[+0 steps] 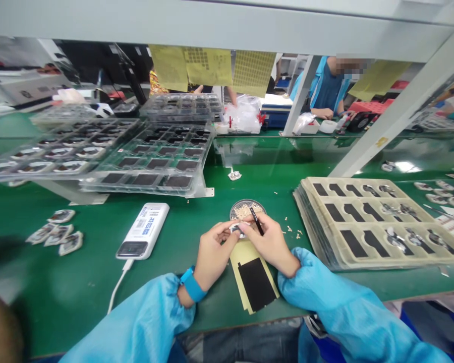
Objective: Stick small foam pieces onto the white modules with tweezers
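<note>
Between my two hands is a small white-and-dark part, mostly covered by the fingers. My left hand pinches it from the left, a blue band round the wrist. My right hand has its thumb and fingers on the part's other side and also keeps black tweezers in its grip, pointing up and away. Just beyond the fingers stands a round dish holding tiny beige bits. Under the hands lies a yellow backing sheet bearing a black adhesive sheet.
A white power bank with a cable lies left, near several loose parts. Stacked clear trays stand behind. To the right is a cream tray of parts. A slanted post rises behind it; a co-worker sits opposite.
</note>
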{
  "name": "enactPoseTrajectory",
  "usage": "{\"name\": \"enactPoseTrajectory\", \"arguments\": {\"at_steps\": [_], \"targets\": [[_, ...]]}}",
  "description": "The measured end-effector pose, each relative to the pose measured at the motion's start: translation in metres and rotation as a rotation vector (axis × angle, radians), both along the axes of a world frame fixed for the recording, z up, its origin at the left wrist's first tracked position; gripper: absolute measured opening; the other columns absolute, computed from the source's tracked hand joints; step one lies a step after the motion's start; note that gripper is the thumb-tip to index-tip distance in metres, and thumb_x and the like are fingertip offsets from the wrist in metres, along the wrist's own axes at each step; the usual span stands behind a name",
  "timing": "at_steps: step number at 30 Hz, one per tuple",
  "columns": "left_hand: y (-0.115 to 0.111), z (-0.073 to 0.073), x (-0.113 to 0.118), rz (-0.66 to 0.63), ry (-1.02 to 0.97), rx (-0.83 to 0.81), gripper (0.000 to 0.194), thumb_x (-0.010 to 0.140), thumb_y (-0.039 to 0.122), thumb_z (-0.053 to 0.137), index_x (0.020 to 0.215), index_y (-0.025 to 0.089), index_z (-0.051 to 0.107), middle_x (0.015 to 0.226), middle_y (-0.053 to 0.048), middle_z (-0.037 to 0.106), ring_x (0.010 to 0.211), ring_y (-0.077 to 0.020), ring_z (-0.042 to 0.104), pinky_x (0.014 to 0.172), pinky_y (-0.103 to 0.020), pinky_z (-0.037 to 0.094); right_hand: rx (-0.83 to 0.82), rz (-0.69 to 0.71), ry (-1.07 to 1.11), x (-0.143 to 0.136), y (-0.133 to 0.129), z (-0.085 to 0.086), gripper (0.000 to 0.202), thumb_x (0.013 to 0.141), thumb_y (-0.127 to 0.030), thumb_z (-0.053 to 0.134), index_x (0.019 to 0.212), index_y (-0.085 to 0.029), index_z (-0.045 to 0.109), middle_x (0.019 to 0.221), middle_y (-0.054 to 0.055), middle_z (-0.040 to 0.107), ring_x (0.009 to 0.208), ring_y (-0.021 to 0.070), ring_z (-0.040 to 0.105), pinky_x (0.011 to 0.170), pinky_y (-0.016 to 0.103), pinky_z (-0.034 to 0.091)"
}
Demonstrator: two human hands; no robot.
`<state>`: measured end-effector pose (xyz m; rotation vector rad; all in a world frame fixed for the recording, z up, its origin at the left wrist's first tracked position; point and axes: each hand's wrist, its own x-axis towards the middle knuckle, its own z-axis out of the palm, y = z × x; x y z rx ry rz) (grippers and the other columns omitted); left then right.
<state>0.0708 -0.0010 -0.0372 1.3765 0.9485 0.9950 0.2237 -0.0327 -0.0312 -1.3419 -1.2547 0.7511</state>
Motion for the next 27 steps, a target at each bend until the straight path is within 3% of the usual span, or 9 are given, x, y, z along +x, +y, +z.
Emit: {"name": "enactPoseTrajectory", "arguments": {"at_steps": [2, 7, 10, 14, 27], "targets": [[0.0, 0.0, 0.0, -0.003, 0.016, -0.012, 0.03, 0.082, 0.029, 0.071, 0.109, 0.016, 0.074, 0.1, -0.008, 0.07, 0.09, -0.0187, 0.067, 0.079, -0.027, 0.054, 0.042, 0.003, -0.091, 0.005, -0.001, 0.0, 0.018, 0.089, -0.034, 0.064, 0.091, -0.017, 0.07, 0.085, 0.004, 0.07, 0.079, 0.0174, 0.063, 0.072, 0.029, 0.048], [0.003, 0.0, -0.002, -0.01, 0.014, -0.034, 0.029, 0.082, 0.027, 0.07, 0.107, 0.016, 0.074, 0.098, -0.007, 0.068, 0.089, -0.0187, 0.066, 0.078, -0.027, 0.054, 0.128, -0.043, -0.308, 0.02, 0.0, 0.007, 0.028, 0.093, -0.029, 0.059, 0.069, -0.016, 0.062, 0.066, 0.001, 0.057, 0.064, 0.0142, 0.051, 0.061, 0.028, 0.041], [0.002, 0.001, -0.004, -0.02, 0.107, 0.087, 0.026, 0.085, 0.027, 0.066, 0.108, 0.019, 0.074, 0.092, -0.005, 0.063, 0.082, -0.016, 0.063, 0.072, -0.025, 0.051, 0.191, -0.016, -0.303, 0.023, -0.001, 0.014, 0.016, 0.092, -0.027, 0.061, 0.08, -0.017, 0.066, 0.079, 0.004, 0.063, 0.076, 0.0164, 0.058, 0.07, 0.029, 0.047], [0.0, 0.002, -0.006, -0.019, 0.227, 0.266, 0.024, 0.088, 0.024, 0.063, 0.109, 0.023, 0.074, 0.089, -0.003, 0.061, 0.077, -0.0129, 0.057, 0.068, -0.023, 0.046, 0.21, 0.13, -0.295, 0.022, -0.003, 0.019, 0.012, 0.091, -0.03, 0.064, 0.094, -0.02, 0.07, 0.094, 0.007, 0.067, 0.091, 0.0198, 0.062, 0.083, 0.033, 0.051], [0.001, 0.004, -0.007, -0.015, 0.286, 0.334, 0.026, 0.088, 0.019, 0.06, 0.111, 0.019, 0.073, 0.082, -0.002, 0.057, 0.071, -0.0114, 0.053, 0.065, -0.022, 0.045, 0.262, 0.222, -0.41, 0.02, -0.006, 0.006, 0.014, 0.093, -0.024, 0.061, 0.104, -0.023, 0.069, 0.096, 0.006, 0.064, 0.092, 0.0181, 0.061, 0.08, 0.031, 0.05]]}}
